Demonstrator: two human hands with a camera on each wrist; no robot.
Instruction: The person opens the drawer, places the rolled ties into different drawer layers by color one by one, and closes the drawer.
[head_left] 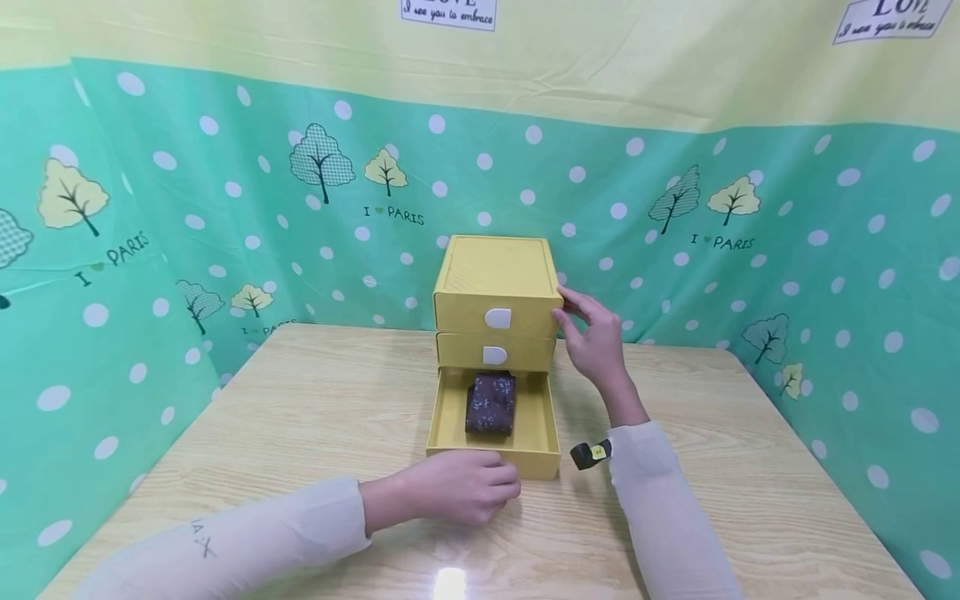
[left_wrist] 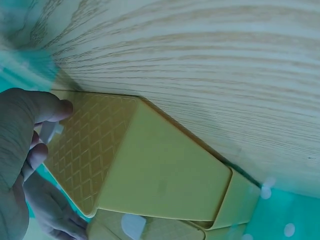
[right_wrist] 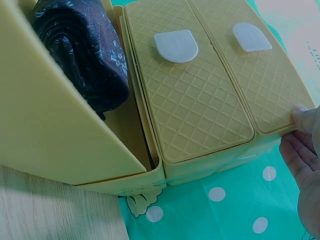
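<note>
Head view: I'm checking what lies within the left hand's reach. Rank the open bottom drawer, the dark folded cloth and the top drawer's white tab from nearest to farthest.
From the left hand:
1. Open bottom drawer, its front wall at the fingers.
2. Dark folded cloth, inside that drawer, behind.
3. Top drawer's white tab, highest on the stack.

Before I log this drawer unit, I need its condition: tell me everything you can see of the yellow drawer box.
The yellow drawer box is a small three-drawer unit, plastic by its look, with quilted diamond-pattern fronts and white tab handles. It stands upright on the wooden table near the backdrop. The top two drawers are shut; the bottom drawer is pulled out and holds a dark rolled cloth. The left hand grips the open drawer's front; the right hand touches the box's upper right corner.
</note>
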